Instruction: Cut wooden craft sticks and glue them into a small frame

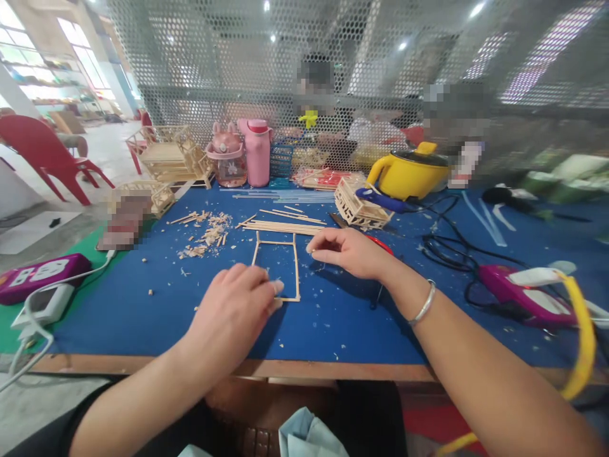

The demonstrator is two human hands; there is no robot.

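Note:
A rectangular frame of thin wooden sticks (pixel 297 270) lies on the blue table mat, with short sticks rising at its two far corners. My left hand (pixel 238 301) is closed on its near left corner, hiding that corner and part of the near side. Just right of the frame, my right hand (pixel 340 251) is raised over the mat with thumb and fingertips pinched together. Whatever it pinches is too small to make out. A bundle of loose wooden sticks (pixel 280 227) lies beyond the frame. Behind my right wrist, a red-handled tool (pixel 379 244) is partly hidden.
Wood scraps (pixel 212 233) lie in a pile at the left. A small stick-built model (pixel 361 204) stands near the yellow pot (pixel 409 174). Black cables (pixel 445 244) and a purple power strip (pixel 523 295) occupy the right. A phone (pixel 124 222) is at the left.

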